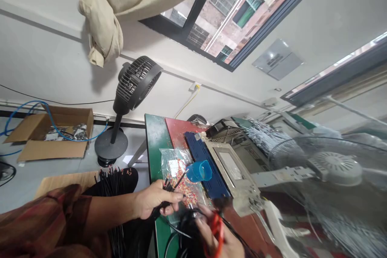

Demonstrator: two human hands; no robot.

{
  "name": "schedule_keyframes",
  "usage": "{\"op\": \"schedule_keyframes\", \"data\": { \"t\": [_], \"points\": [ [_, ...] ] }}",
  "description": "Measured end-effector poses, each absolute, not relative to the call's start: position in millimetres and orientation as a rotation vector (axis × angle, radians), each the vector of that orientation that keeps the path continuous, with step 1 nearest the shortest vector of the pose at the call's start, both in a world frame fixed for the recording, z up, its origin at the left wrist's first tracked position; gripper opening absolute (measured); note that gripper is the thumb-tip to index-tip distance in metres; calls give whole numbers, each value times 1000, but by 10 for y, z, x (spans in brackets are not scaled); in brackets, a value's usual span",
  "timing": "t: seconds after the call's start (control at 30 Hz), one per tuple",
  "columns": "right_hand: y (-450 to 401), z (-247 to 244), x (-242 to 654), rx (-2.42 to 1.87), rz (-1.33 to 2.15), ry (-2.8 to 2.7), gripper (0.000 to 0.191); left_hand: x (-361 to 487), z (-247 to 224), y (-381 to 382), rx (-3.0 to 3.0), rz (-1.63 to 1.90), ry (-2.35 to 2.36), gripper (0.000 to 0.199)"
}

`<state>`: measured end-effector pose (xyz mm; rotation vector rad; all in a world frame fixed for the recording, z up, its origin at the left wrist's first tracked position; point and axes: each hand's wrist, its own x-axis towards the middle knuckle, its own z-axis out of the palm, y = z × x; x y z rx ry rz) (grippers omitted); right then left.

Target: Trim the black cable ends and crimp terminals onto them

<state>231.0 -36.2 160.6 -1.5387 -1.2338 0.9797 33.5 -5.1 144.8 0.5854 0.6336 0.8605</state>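
Black cables (168, 186) gripped in the left hand (159, 200), right hand (208, 231) just to their right.
The left fingers are clamped on the cables, whose upper ends slant up and rightward toward the blue cup (198, 171) on the bench (155, 137); the right hand, farther from those ends, is blurred around an orange-red handle (220, 237), so I cannot tell whether its fingers are closed.
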Motion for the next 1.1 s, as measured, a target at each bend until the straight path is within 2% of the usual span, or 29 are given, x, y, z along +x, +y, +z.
{"op": "schedule_keyframes", "data": {
  "t": [0.07, 0.17, 0.33, 0.5, 0.7, 0.87, 1.1],
  "points": [
    [-247, 1603, 2065, -1481, 1135, -1253, 43, 306, 1483, -70, 614, 853, 638, 30],
    [-104, 1587, 1836, -1394, 1301, -1257, 37, 280, 1512, -92, 660, 867, 652, 27],
    [-127, 1474, 1769, -1365, 1306, -1111, 31, 318, 1460, -93, 646, 892, 677, 30],
    [-184, 1432, 1736, -1198, 1452, -840, 26, 388, 1389, -88, 595, 882, 650, 32],
    [-96, 1389, 1881, -1192, 1333, -893, 26, 413, 1430, -37, 577, 896, 660, 29],
    [-92, 1300, 1974, -1323, 1351, -946, 45, 425, 1459, 5, 546, 895, 675, 26],
    [-149, 1358, 1930, -1326, 1225, -1193, 32, 425, 1379, 3, 602, 728, 615, 20]
  ]
}}
